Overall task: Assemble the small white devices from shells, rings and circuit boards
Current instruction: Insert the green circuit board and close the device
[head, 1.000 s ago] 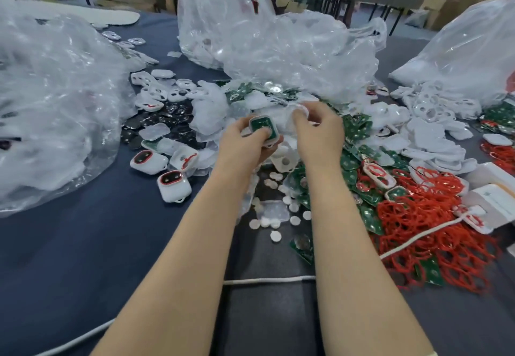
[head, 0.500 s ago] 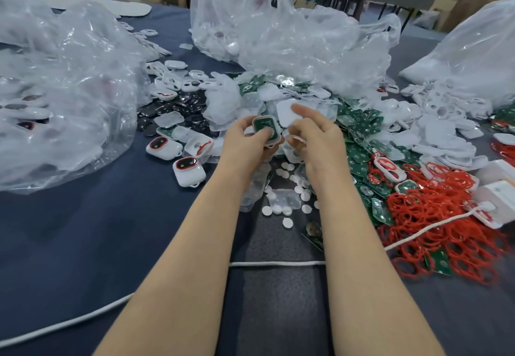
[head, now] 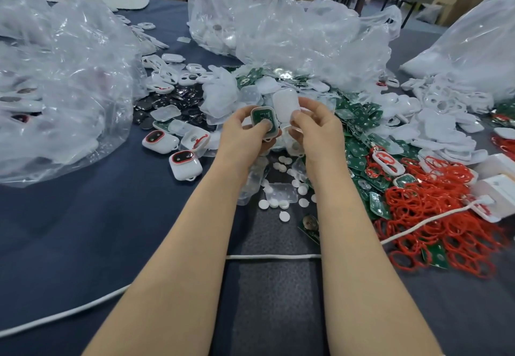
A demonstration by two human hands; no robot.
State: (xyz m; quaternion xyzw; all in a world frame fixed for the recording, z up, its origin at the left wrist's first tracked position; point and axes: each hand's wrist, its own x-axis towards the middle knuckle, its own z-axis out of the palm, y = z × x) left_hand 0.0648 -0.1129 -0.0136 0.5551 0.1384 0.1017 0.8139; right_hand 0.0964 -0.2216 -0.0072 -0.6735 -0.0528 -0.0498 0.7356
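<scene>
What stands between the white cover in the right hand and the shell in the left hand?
Only the left thumb, resting on the green board in the shell; nothing else visible separates it from the cover.

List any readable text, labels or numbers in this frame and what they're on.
Nothing legible in this frame.
Circuit board in the shell gripped by the left hand: pale markings, too blurred to read.
Loose green boards on the table: white print, too small to read.
White cover in the right hand: no marking visible.
</scene>
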